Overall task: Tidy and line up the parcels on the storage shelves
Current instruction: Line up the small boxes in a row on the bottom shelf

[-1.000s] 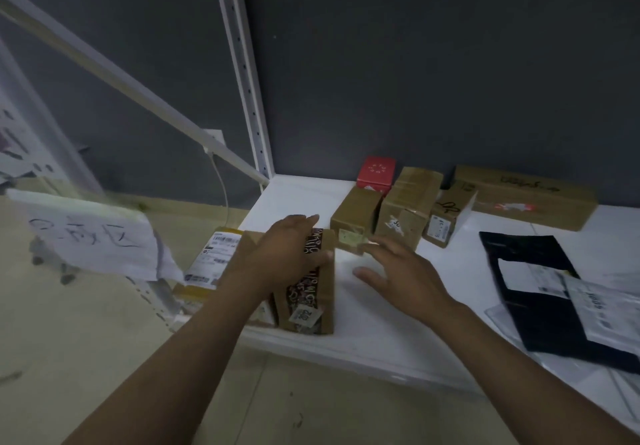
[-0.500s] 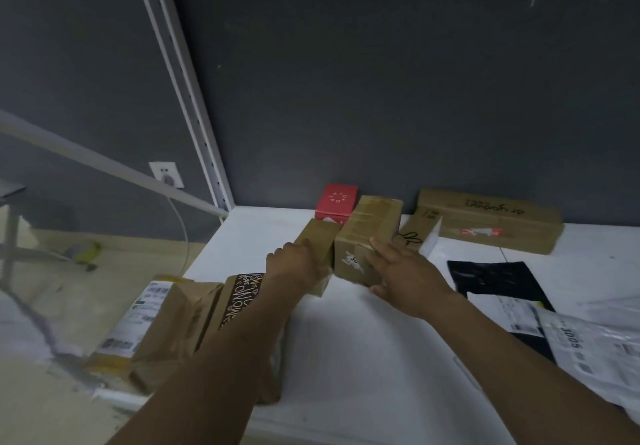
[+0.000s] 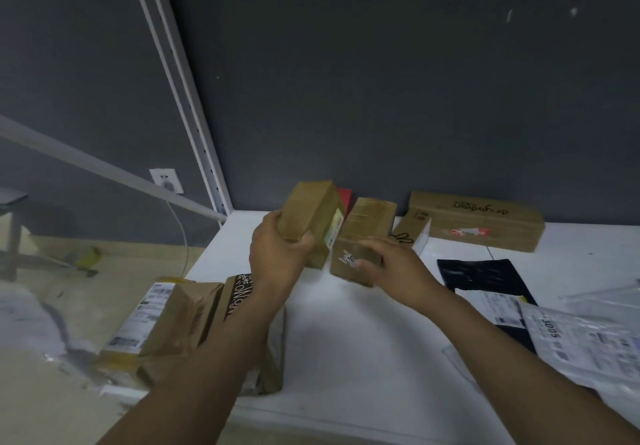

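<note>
Cardboard parcel [image 3: 310, 221], gripped aloft in the left hand [image 3: 277, 257], could slip. Right hand [image 3: 394, 271] clasps the taped box [image 3: 363, 236] beside it; a knock might topple both.

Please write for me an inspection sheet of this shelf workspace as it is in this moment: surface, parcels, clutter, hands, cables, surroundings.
Surface: white shelf, middle bare.
Job's things: small brown box lifted off the shelf; taped brown box beside it; long flat carton at the back wall; red box mostly hidden; paper parcels at the left edge.
Clutter: black mailer bag and plastic mailers, lying loose on the right.
Grips: left hand closed on the small brown box; right hand on the taped brown box, hold unclear.
Cables: white cord hanging from the wall socket.
Surroundings: dark wall, white shelf upright.
</note>
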`<act>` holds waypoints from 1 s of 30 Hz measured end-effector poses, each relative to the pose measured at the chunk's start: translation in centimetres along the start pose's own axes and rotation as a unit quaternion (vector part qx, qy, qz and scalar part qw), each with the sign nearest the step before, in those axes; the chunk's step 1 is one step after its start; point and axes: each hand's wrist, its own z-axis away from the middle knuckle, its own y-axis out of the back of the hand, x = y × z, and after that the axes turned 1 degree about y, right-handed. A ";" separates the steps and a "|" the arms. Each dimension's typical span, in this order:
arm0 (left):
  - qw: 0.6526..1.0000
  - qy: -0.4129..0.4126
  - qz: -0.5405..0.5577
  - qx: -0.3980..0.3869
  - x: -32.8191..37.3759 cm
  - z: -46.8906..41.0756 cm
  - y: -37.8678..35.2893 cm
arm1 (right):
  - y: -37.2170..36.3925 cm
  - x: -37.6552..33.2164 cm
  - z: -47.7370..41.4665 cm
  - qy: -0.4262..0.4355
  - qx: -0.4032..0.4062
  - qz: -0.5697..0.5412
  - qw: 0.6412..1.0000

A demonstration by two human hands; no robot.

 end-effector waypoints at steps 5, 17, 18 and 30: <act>0.989 0.025 0.138 -0.054 0.7 4.6 2.4 | 0.1 -2.2 2.7 -0.068 0.019 -0.296 0.953; 0.944 -0.087 0.065 -0.311 -1.0 8.9 2.5 | 1.8 -2.9 7.8 -0.086 -0.058 -0.465 0.879; 0.942 -0.079 0.099 -0.310 -0.8 9.0 2.7 | 1.9 -3.0 8.0 -0.082 -0.072 -0.448 0.887; 0.892 0.111 0.328 -0.290 0.3 8.5 3.6 | 2.5 -2.7 8.5 -0.095 -0.097 -0.341 0.930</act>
